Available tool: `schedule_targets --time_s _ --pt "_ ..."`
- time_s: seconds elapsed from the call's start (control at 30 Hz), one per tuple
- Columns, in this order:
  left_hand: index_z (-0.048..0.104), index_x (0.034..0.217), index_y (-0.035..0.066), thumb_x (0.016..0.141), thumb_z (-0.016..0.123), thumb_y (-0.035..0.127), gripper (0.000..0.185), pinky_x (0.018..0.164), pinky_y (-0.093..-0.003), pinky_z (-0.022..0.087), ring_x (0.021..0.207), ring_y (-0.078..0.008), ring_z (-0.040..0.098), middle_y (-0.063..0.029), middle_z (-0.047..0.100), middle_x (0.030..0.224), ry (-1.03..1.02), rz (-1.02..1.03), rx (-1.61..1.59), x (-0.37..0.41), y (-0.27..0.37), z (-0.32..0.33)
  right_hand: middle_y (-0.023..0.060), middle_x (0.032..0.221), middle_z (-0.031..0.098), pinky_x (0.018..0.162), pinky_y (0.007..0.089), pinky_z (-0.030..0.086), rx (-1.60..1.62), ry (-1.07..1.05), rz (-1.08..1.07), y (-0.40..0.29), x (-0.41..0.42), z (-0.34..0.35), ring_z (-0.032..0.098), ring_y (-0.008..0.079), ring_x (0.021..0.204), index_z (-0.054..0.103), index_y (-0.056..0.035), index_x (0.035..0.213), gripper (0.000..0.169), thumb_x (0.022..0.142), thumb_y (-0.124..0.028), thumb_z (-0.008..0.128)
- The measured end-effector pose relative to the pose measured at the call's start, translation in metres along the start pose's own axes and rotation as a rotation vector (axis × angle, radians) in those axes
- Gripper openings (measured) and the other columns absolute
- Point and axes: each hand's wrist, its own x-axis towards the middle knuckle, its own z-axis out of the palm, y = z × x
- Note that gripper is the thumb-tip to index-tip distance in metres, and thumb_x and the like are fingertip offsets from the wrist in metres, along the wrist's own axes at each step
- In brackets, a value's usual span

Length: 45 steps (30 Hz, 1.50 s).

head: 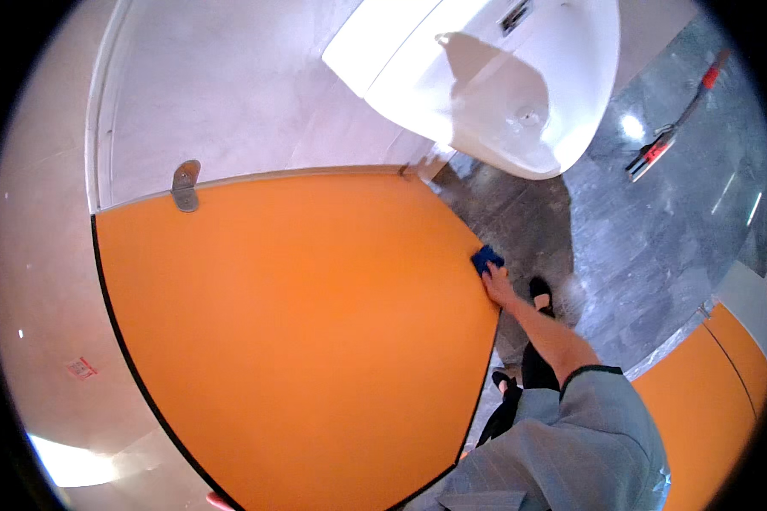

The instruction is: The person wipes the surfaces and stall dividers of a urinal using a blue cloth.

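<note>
My right hand presses a dark blue cloth or sponge against the right edge of a large orange partition panel. The panel has black edging along its left and lower sides. Of my left hand, only a bit of finger shows at the panel's black edge, at the bottom left; the rest is hidden or out of frame. A metal bracket joins the panel's top edge to the pale wall.
A white urinal or basin juts from the wall at the top. A red-and-grey long-handled floor tool lies or stands over the grey tiled floor. More orange panelling is at the lower right. My feet stand beside the panel.
</note>
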Motion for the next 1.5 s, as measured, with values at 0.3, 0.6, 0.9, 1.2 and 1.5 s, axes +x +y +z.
schedule_targets --time_s 0.3,0.6,0.9,1.2,1.5 --pt "0.057 0.117 0.0 0.097 0.044 0.013 0.027 0.113 -0.0486 0.034 0.136 -0.0373 0.042 -0.0175 0.056 0.133 -0.018 0.019 -0.176 -0.007 0.005 -0.042 0.0184 0.123 0.06 0.092 0.0502 0.046 0.126 0.297 -0.504 -0.148 -0.19 -0.035 0.059 0.0413 0.105 0.053 -0.0121 0.133 0.047 0.093 -0.038 0.057" --pt "0.04 0.143 0.002 0.101 0.043 0.017 0.045 0.119 -0.0441 0.018 0.145 -0.0284 0.027 -0.0134 0.04 0.15 -0.257 -0.035 -0.345 -0.005 0.01 -0.059 0.0192 0.121 0.056 0.096 0.0385 0.042 0.475 0.257 -1.122 -0.293 -0.392 -0.116 0.055 0.0327 0.112 0.051 -0.0005 0.129 0.041 0.092 -0.014 0.062" --pt "0.017 0.154 0.004 0.102 0.046 0.038 0.069 0.116 -0.0363 0.021 0.145 -0.024 0.022 -0.0124 0.021 0.158 -0.579 -0.685 -0.953 -0.172 -0.047 -0.245 0.0123 0.129 0.059 0.096 0.0369 0.051 0.828 -0.387 -0.725 -0.25 -0.515 -0.038 0.061 0.0217 0.112 0.04 -0.0005 0.142 0.052 0.1 -0.028 0.054" --pt "0.059 0.124 -0.003 0.099 0.056 0.021 0.035 0.074 -0.027 0.054 0.084 -0.0112 0.062 -0.0057 0.063 0.102 -0.25 -1.191 -0.586 -0.278 -0.121 -0.474 0.0166 0.125 0.062 0.093 0.0465 0.053 0.842 -1.04 0.115 -0.191 -0.55 0.125 0.065 0.0283 0.104 0.049 0.0007 0.135 0.052 0.099 -0.036 0.056" --pt "0.06 0.123 0.0 0.097 0.051 0.019 0.033 0.077 -0.0297 0.056 0.087 -0.0201 0.069 -0.0127 0.07 0.102 -0.037 -1.029 -0.531 -0.272 -0.141 -0.564 0.015 0.112 0.067 0.082 0.0412 0.057 0.622 -0.995 -0.183 -0.246 -0.552 0.186 0.068 0.0247 0.094 0.053 0.0021 0.13 0.051 0.094 -0.033 0.064"
